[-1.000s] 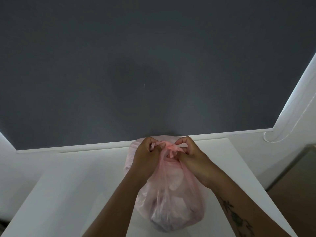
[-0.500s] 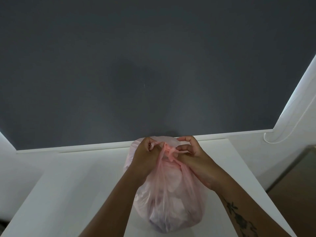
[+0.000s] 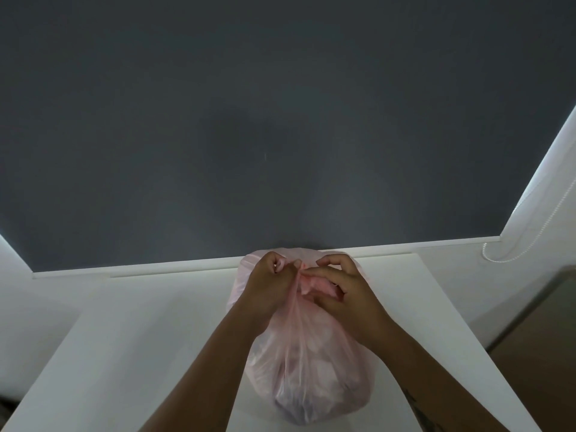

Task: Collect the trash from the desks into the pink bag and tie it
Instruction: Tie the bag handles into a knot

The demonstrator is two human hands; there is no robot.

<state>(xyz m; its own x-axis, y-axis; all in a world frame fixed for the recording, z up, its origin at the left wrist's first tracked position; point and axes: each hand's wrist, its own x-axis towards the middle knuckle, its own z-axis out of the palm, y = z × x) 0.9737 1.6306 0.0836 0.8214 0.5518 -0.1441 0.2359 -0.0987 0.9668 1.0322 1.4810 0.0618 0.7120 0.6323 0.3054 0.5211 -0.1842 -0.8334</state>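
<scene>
A thin pink plastic bag [image 3: 311,378] bulges with crumpled trash and stands on the white desk [image 3: 140,353] in front of me. Its top is gathered into a twisted bunch between my hands. My left hand [image 3: 268,285] grips the gathered plastic from the left, fingers curled round it. My right hand [image 3: 346,291] pinches the bunched ends from the right, fingertips meeting the left hand at the knot. The knot itself is mostly hidden by my fingers.
A dark grey blind [image 3: 280,120] fills the view behind the desk, with a white sill [image 3: 124,269] along its foot. A white bead cord [image 3: 511,254] hangs at the right. Brown floor [image 3: 545,353] lies past the desk's right edge.
Both hands have kept working the bag's top. My right hand has shifted over the bunched ends, its fingers now closer to the left hand.
</scene>
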